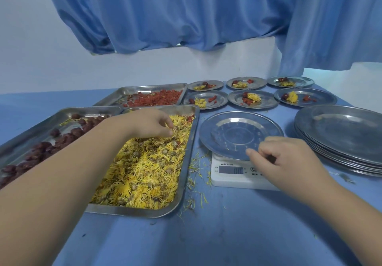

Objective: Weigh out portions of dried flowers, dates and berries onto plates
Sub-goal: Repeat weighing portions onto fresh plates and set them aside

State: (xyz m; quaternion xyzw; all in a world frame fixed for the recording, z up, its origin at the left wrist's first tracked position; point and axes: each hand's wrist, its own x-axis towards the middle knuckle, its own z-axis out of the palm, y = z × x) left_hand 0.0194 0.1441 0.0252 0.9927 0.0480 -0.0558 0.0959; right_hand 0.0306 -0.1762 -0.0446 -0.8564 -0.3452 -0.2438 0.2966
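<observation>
Left hand [152, 124] pinches flowers [144, 168]; right hand [289, 158], fingers curled, seemingly grips the plate [227, 125] at five o'clock.

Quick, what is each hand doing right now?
Left hand: pinching yellow dried flowers.
Right hand: curled beside the round steel plate; grip cannot be told.

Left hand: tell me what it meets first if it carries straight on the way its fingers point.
The dried flowers in the near tray. The left hand points its fingers down into the heap and seems to be pinching some now.
</observation>
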